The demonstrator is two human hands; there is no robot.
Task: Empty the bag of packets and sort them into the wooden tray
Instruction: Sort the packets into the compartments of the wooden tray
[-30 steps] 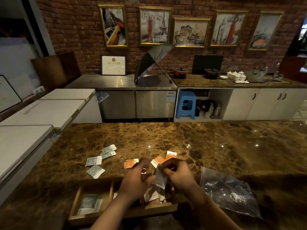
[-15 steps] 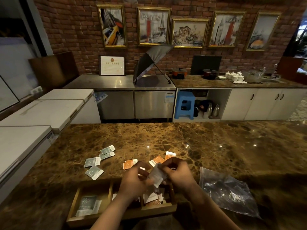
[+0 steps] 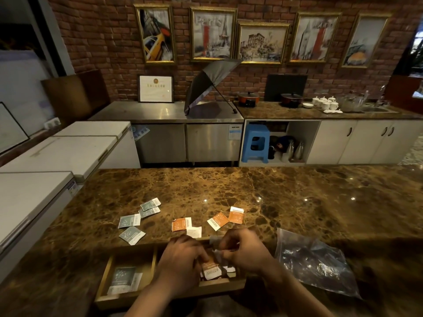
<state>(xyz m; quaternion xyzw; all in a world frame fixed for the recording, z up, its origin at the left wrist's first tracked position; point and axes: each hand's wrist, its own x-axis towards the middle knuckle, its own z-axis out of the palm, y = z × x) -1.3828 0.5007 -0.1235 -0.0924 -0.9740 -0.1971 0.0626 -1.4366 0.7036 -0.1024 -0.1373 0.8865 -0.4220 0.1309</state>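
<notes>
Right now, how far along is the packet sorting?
Partway. The plastic bag lies flat, apparently emptied. The wooden tray already holds some packets. Both hands, left hand and right hand, work over its right compartment. Four grey-green packets and three orange packets still wait on the counter.

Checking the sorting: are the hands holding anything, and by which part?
Both hands, left hand and right hand, pinch small packets over the tray; fingers hide exactly which edges.

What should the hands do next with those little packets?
Probably drop the packets held by both hands into the wooden tray compartment below, which already has orange ones. Then fetch the three orange packets on the counter.
</notes>
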